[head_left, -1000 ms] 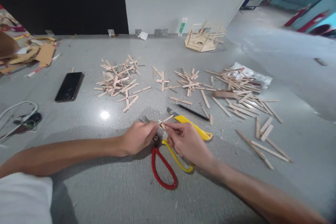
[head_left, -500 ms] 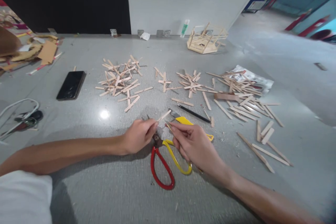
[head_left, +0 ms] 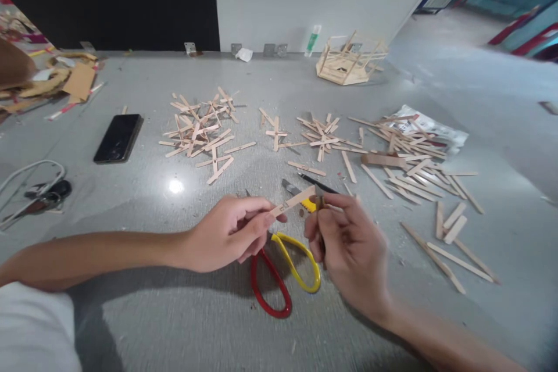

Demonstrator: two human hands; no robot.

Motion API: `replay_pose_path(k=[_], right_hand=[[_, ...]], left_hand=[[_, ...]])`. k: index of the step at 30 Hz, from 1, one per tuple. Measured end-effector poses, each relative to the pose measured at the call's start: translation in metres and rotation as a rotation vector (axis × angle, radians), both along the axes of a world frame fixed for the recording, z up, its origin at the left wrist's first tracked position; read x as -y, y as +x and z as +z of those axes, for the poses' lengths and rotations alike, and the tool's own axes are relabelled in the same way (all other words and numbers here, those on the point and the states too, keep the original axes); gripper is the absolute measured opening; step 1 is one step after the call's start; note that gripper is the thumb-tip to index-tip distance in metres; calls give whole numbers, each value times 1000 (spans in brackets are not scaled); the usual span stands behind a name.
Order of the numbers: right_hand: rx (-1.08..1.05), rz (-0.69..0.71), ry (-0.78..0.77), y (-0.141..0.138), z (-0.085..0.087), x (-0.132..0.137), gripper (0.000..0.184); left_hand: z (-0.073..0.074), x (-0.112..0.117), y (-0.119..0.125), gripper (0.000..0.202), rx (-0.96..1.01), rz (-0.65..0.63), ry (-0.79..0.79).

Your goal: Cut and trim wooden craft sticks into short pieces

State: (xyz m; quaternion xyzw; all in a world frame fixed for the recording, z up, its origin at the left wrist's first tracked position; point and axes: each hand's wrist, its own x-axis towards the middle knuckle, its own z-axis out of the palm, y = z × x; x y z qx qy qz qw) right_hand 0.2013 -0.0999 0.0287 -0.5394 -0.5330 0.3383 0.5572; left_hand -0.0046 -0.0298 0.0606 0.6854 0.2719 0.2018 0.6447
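Observation:
My left hand [head_left: 231, 232] pinches a short wooden craft stick [head_left: 293, 201] that points up and to the right, raised a little above the grey table [head_left: 174, 314]. My right hand [head_left: 351, 244] is closed just right of the stick's tip, its fingertips pinching a small dark thing I cannot make out. Under both hands lie scissors [head_left: 283, 279] with one red and one yellow handle. A yellow utility knife [head_left: 300, 193] and a black pen [head_left: 318, 184] lie just beyond the stick.
Piles of craft sticks lie at centre left [head_left: 200, 128], centre [head_left: 320, 133] and right [head_left: 414, 163], the last over a plastic bag [head_left: 436, 128]. Also on the table are a phone [head_left: 117, 137], a stick-built frame [head_left: 349, 61], a glue tube [head_left: 313, 40], cardboard scraps [head_left: 65, 81] and a cable [head_left: 26, 174].
Both hands have lifted off the table and come toward me. The right hand let go of the stick and moved right; the left hand alone holds it.

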Motion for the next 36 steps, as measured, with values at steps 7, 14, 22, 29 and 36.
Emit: replay_pose_path(k=[7,14,22,29,36], right_hand=[[416,-108,216,10,-4,9,13],[591,-95,327,11,-1,11,26],[982,-64,734,22,12,9,33],[1411,83,681,28,15,-6,20],[1450,377,491,25,-14,-12,42]], left_hand=[[13,4,-4,29,37,41,-44],[15,6,-5,31,30,19,-84],[18,7,-3,24,-9,27,-38],[5,-29,0,32,-331,-182,57],[-22,-56,-1,35,-454,-300,162]])
